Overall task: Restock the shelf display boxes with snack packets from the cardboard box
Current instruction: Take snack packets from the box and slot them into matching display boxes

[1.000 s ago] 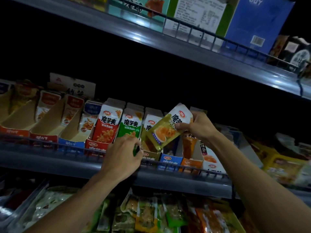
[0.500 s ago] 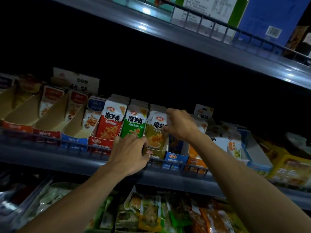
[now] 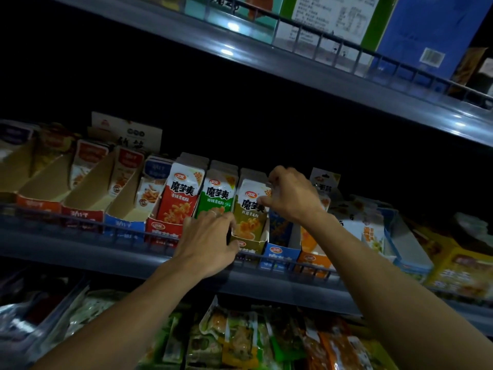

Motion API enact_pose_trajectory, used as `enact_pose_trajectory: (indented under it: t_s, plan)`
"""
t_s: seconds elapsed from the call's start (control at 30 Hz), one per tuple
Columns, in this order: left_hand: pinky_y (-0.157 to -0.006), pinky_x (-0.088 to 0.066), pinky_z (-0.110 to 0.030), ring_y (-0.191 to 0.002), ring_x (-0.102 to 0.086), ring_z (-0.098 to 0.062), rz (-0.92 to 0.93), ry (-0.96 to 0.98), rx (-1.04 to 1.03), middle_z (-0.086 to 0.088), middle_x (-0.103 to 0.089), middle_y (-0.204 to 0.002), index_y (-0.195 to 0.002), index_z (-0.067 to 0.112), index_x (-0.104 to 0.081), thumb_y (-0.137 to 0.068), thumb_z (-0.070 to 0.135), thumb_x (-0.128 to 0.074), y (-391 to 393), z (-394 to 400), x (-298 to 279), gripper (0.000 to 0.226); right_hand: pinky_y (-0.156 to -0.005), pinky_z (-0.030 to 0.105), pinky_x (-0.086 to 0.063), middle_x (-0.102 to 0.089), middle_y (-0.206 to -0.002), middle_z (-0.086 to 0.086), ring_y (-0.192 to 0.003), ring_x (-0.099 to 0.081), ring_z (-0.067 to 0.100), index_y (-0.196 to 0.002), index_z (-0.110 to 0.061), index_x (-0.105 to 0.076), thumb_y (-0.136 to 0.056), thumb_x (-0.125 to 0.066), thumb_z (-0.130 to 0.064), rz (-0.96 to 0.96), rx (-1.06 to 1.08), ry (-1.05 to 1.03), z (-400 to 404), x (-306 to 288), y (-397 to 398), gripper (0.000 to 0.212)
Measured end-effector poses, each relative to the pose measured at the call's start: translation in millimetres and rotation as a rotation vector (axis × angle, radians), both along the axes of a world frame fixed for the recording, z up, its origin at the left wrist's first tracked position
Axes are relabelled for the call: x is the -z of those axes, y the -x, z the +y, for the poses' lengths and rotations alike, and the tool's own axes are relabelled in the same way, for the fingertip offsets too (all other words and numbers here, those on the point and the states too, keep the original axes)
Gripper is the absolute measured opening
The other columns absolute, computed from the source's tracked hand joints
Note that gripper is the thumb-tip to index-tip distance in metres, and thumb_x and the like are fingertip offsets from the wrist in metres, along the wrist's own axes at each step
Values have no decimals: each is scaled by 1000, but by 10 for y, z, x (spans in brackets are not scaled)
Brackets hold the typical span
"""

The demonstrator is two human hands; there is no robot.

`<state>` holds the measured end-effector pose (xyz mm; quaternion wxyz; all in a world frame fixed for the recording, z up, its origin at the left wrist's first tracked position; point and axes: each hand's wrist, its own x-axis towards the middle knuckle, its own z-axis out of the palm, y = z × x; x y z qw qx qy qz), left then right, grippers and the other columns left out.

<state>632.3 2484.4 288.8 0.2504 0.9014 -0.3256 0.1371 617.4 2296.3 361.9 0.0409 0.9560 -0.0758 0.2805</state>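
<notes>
On the middle shelf (image 3: 80, 252) of a dimly lit snack aisle, a yellow packet (image 3: 250, 209) now stands upright at the front of the yellow display box (image 3: 249, 243), between the green packets (image 3: 218, 194) and the blue display box (image 3: 280, 256). A second ago the right hand (image 3: 290, 194) held that packet tilted in the air in front of the boxes; half a second ago it was pushing it down into place. The right hand's fingers are now loosely curled at the packet's top right corner, touching or just leaving it; whether they still pinch the edge cannot be told. The left hand (image 3: 208, 240) stays low at the shelf rail, fingers bent against the front of the green and yellow boxes, thumb by the yellow box's left wall, apparently steadying them. Its grip looks like a brace rather than a hold on any packet.

The change suggests one more packet is stocked and the yellow box looks nearly full, like the red packets (image 3: 181, 196) beside it. Several brown-lined boxes (image 3: 88, 198) farther left sit much emptier. The cardboard box that supplies the packets is out of view. Loose snack bags (image 3: 240, 340) crowd the lower shelf beneath the arms.
</notes>
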Motion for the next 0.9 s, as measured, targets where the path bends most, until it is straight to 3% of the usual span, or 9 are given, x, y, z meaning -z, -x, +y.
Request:
enact_pose_trajectory:
  t_s: [0.2,0.3,0.43,0.53,0.6,0.77,0.9]
  plan:
    - [-100,-42,-39,-112,-52,-17,33,66,23,8,-52,-112,-115,26,-58,-91,40,-64,117,358,-98,28,-82,42,-50,-57,-118,11,-105,-57,29,-123,-10,-57,-87,-70,-39,-37,-164,-24,406,-118,105,48]
    - [-83,-49,-34,-98,-56,-15,90,69,13,9,-54,-99,-98,29,-58,-88,39,-67,189,692,-102,16,-82,43,-50,-59,-109,9,-97,-58,26,-114,-11,-59,-84,-73,-38,8,-241,-53,787,-39,116,42]
    - [-65,-43,-30,-85,-59,-12,142,-3,-67,15,-55,-84,-83,31,-52,-88,40,-66,292,1241,-26,17,-77,38,-49,-61,-103,7,-95,-58,25,-104,-16,-60,-80,-74,-37,91,-351,-67,1373,83,81,35]
    - [-68,-50,-31,-82,-61,-11,158,-56,-139,12,-61,-82,-81,28,-56,-87,41,-67,410,1696,82,18,-71,35,-48,-56,-94,1,-88,-57,23,-95,-20,-55,-79,-74,-37,177,-424,-89,1838,199,39,30]
    - [-71,-52,-32,-81,-60,-11,180,-77,-192,13,-60,-81,-81,29,-56,-85,43,-67,498,2004,182,18,-72,37,-50,-59,-98,2,-90,-58,23,-99,-19,-57,-79,-73,-39,224,-482,-91,2147,302,15,33]
    - [-66,-39,-29,-77,-54,-11,224,-72,-299,14,-51,-71,-73,31,-51,-81,40,-67,801,2797,494,20,-73,35,-48,-64,-103,5,-94,-59,25,-98,-20,-57,-81,-73,-40,302,-669,-107,2970,580,-8,31]
    - [-73,-50,-33,-80,-58,-13,262,-79,-414,16,-51,-71,-72,31,-47,-83,40,-63,1118,3465,826,21,-78,37,-51,-64,-104,1,-94,-60,20,-104,-19,-59,-82,-73,-41,377,-800,-135,3664,909,14,34]
